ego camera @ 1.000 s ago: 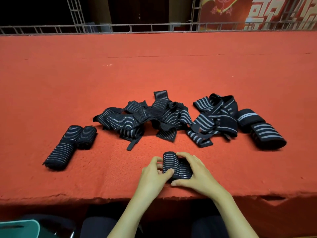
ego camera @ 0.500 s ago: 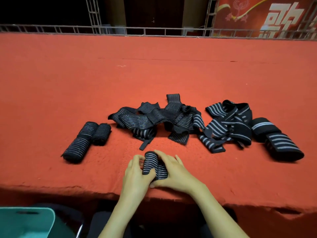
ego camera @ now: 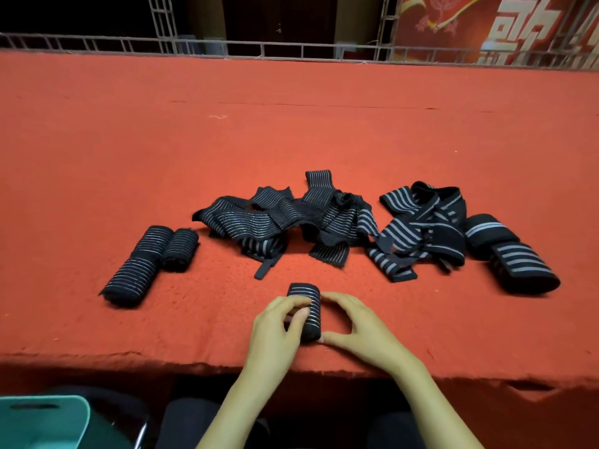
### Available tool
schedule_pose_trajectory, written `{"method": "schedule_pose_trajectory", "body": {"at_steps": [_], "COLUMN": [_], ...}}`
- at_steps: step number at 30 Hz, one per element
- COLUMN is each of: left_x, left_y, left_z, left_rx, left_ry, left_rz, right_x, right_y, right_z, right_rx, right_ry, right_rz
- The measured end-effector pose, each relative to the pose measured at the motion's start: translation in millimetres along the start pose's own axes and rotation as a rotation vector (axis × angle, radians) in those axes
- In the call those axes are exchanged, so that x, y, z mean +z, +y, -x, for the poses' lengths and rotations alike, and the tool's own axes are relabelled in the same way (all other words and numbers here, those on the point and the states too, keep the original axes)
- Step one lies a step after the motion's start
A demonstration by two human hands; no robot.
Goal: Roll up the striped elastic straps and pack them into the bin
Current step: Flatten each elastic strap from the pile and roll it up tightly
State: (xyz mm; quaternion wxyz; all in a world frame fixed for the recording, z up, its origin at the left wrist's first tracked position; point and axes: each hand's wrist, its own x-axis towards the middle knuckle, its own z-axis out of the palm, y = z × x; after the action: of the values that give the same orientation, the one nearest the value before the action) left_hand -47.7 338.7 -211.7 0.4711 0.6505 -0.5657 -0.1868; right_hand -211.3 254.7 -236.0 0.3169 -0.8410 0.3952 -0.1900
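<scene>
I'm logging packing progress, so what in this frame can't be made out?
- Teal bin, head view: cut off by the bottom-left corner, contents unseen.
- Rolled strap: sides and near end covered by the left hand and right hand.
- Loose strap pile: straps overlap, so their number is unclear.

Event stage, red carpet [ego camera: 291,131], truss railing [ego camera: 291,48], banner [ego camera: 505,27]

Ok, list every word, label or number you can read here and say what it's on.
"歌" likely, top cropped: large pale character on the red banner behind the railing.
Next character: cut off at the frame edge, unreadable.
None visible on the loose straps, rolled strap or bin.
</scene>
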Motion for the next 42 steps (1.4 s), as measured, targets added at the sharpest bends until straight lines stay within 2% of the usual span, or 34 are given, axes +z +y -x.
{"method": "schedule_pose_trajectory", "body": {"at_steps": [5, 8, 10, 15, 21, 26, 30, 36, 40, 42], "left_x": [-9.6, -11.0, -9.7, -3.3, 5.9, 10.4, 10.8, 11.4, 11.9, 9.6], "left_y": [-13.0, -17.5, -14.4, -4.5, -9.1, -14.2, -16.6, -17.9, -18.0, -17.7], "left_z": [-4.0, -7.5, -9.1, -5.8, -5.3, -7.8, -13.7, -16.9, -14.5, -15.9], "left_rx": [-0.184, -0.311, -0.317, -0.139, 0.192, 0.292, 0.193, 0.086, -0.094, -0.120], "left_ry": [0.025, -0.102, -0.173, -0.057, -0.067, -0.089, -0.072, -0.133, -0.112, -0.090], "left_rz": [0.092, 0.195, 0.276, 0.427, 0.126, 0.019, 0.090, 0.196, 0.372, 0.422], "right_x": [0.3, 3.2, 5.3, -2.1, -5.5, -0.8, -0.3, 3.8, 6.2, 3.7], "right_y": [-2.4, -7.4, -13.2, -23.1, -24.0, -19.4, -21.3, -18.6, -19.0, -24.7], "right_z": [2.2, 2.2, 1.5, 6.5, 7.0, 8.2, 4.2, 1.4, -1.7, -5.8], "right_rx": [-0.012, 0.029, 0.039, -0.026, -0.117, -0.111, -0.069, -0.030, 0.010, 0.004], "right_ry": [-0.033, 0.007, 0.069, 0.148, 0.181, 0.157, 0.128, 0.144, 0.140, 0.131], "right_rz": [-0.037, -0.173, -0.224, -0.397, -0.244, -0.212, -0.247, -0.274, -0.327, -0.367]}}
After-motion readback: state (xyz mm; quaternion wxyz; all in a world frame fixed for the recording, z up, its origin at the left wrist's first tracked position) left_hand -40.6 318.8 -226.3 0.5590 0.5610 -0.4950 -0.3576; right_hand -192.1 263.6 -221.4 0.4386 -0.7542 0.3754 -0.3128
